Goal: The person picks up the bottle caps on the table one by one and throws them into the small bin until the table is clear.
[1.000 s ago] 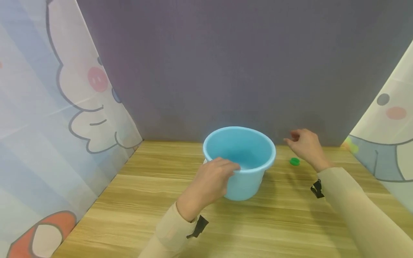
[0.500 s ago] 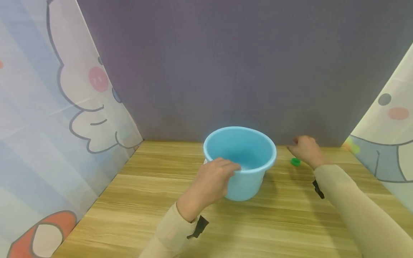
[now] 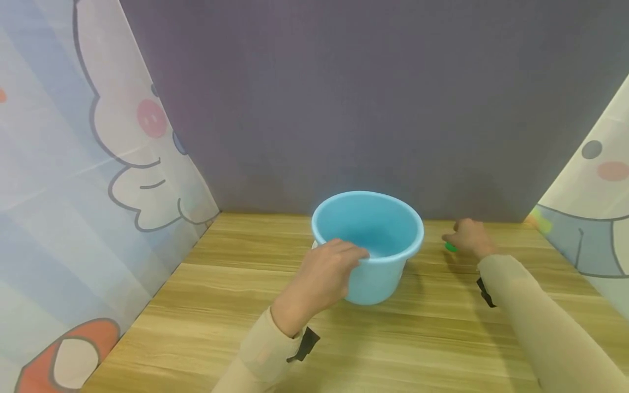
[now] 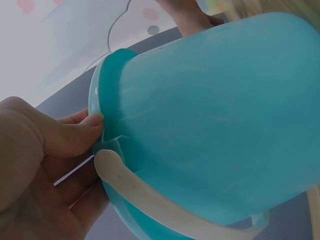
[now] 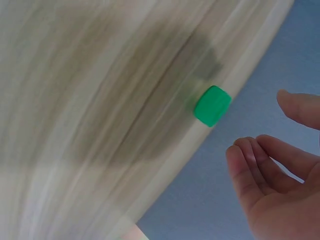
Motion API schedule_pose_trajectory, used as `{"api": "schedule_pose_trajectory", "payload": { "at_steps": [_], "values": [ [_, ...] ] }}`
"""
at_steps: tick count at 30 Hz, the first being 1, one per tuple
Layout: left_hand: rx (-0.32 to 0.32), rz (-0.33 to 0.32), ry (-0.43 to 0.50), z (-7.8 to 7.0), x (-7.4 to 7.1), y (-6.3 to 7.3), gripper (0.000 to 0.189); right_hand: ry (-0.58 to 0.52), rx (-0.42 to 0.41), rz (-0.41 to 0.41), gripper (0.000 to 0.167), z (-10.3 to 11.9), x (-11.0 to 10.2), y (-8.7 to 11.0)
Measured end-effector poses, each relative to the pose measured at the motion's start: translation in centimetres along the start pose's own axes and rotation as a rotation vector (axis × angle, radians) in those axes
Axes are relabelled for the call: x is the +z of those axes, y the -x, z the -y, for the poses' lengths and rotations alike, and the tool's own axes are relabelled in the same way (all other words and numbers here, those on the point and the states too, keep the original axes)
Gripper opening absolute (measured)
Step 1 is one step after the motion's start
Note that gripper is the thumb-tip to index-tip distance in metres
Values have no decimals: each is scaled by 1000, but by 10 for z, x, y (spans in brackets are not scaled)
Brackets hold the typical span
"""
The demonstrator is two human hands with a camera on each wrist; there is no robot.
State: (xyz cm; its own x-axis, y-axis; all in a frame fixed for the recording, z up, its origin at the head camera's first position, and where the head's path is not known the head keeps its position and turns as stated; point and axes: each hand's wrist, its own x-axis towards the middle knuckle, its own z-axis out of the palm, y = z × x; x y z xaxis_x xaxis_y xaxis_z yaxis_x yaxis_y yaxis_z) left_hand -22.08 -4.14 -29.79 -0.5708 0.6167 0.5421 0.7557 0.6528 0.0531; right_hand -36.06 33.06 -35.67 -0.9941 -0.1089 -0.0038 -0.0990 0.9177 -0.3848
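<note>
A light blue bucket [image 3: 377, 281] stands upright on the wooden table. My left hand [image 3: 320, 275] grips its near rim, thumb outside and fingers inside, as the left wrist view shows beside the white handle [image 4: 165, 207]. To the right of the bucket lies a small green cap-like piece [image 3: 450, 247], partly covered by my right hand [image 3: 470, 239] in the head view. In the right wrist view the green piece [image 5: 212, 106] rests on the tabletop, apart from the fingers [image 5: 245, 172]. Thumb and fingers of that hand are spread, with nothing between them.
A dark grey panel [image 3: 368, 98] rises behind the wooden table [image 3: 236, 316]. Cartoon-printed curtains hang on the left [image 3: 64, 218] and on the right [image 3: 599, 229].
My right hand has come down towards the green piece, which it now partly hides in the head view. My left hand stays on the bucket's rim.
</note>
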Motion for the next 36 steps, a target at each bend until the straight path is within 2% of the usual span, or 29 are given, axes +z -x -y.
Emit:
{"api": "schedule_pose_trajectory", "payload": {
  "at_steps": [6, 12, 25, 30, 36],
  "values": [
    [-6, 5, 3, -1, -2, -1, 37, 0, -9, 31, 38, -9, 7, -3],
    [3, 10, -7, -1, -1, -2, 40, -27, 27, 60, 28, -15, 12, -3],
    [-6, -2, 4, 0, 2, -1, 38, -24, 63, 128, 23, -18, 17, -8],
    [2, 0, 3, 0, 3, -1, 40, -16, 66, 119, 23, -20, 17, -7],
    [8, -7, 2, -1, 1, -1, 41, -103, 51, 86, 27, -17, 20, -4]
  ]
}}
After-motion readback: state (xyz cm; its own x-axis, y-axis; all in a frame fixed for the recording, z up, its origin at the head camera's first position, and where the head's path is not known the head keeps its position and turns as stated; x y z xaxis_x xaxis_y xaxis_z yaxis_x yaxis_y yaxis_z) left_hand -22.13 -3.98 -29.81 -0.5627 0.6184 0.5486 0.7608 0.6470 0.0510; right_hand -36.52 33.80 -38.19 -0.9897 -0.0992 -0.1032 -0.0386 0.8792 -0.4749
